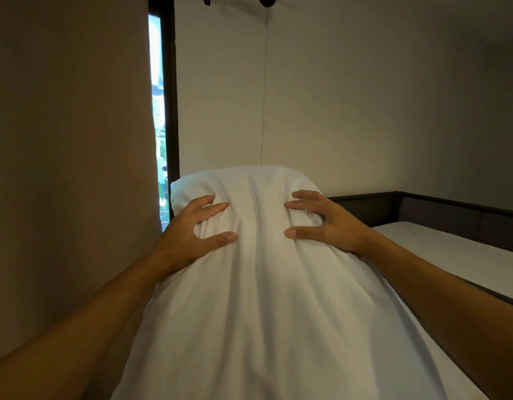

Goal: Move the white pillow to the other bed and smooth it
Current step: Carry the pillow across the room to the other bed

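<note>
Landmark: the white pillow (267, 269), held up at centre frame, clear of any surface that can be seen.

Left of the pillow: a brown curtain (70, 140), then a narrow window strip (158, 111).

On the pillow: left hand (192, 229) clenched into the cover near its upper left; right hand (324, 223) likewise bunching fabric near its upper right. Creases run down from both grips.

Right of the pillow: a bed (451, 249) with a pale mattress and dark frame, nothing seen on it.

Assessment: the carry step appears to be in hand. Next move likely calls for swinging right, lowering the pillow flat onto that mattress, releasing, then smoothing with open palms.
</note>
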The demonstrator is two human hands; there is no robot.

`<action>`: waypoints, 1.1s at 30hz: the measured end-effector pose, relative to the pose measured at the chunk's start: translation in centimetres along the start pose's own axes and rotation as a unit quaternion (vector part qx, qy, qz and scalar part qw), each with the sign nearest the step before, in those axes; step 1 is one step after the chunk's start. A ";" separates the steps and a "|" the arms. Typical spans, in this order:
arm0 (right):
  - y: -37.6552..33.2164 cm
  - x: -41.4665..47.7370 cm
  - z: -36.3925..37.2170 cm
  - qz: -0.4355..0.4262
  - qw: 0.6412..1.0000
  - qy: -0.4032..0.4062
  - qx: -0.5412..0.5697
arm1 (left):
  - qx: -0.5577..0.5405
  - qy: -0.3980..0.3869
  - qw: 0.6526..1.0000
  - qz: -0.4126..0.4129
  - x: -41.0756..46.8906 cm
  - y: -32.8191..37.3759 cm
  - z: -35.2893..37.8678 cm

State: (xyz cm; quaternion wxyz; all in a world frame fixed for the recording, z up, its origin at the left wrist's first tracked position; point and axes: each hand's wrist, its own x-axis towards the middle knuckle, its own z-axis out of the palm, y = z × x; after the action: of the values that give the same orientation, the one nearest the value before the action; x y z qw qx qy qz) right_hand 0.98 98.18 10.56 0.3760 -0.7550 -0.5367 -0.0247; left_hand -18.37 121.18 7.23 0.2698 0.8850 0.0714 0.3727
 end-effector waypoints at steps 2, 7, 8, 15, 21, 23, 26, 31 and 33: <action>1.2 0.9 -0.7 -0.002 1.000 0.006 -0.001 | 0.000 0.002 1.000 0.008 1.5 0.0 1.0; 4.3 3.9 -3.6 -0.007 1.000 0.028 -0.008 | 0.008 0.004 1.000 0.021 7.1 -0.2 3.6; 5.0 4.6 -4.4 -0.007 0.999 0.032 -0.010 | 0.008 0.007 1.000 0.026 8.3 0.0 4.1; 8.5 9.0 -10.2 -0.024 0.997 0.058 -0.050 | -0.016 0.010 0.998 0.063 16.2 1.1 7.6; 10.0 11.2 -15.4 -0.031 0.990 0.096 -0.100 | -0.018 0.029 0.994 0.108 22.2 3.1 10.1; 10.5 11.4 -17.2 -0.026 0.986 0.113 -0.116 | -0.023 0.027 0.991 0.126 24.3 3.9 10.8; 12.0 11.3 -19.4 -0.016 0.982 0.137 -0.129 | -0.039 0.015 0.987 0.155 27.2 5.0 12.4; 14.9 10.9 -22.0 0.027 0.971 0.177 -0.157 | -0.083 -0.017 0.976 0.200 32.2 5.7 16.5; 15.8 10.8 -22.8 0.046 0.966 0.191 -0.166 | -0.104 -0.034 0.971 0.215 34.5 5.5 18.4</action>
State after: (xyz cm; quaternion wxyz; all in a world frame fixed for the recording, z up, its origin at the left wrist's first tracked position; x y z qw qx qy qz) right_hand 27.02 90.99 23.07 0.3414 -0.8122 -0.4075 -0.2401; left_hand 18.64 120.02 20.92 0.2765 0.8588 -0.1685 0.3971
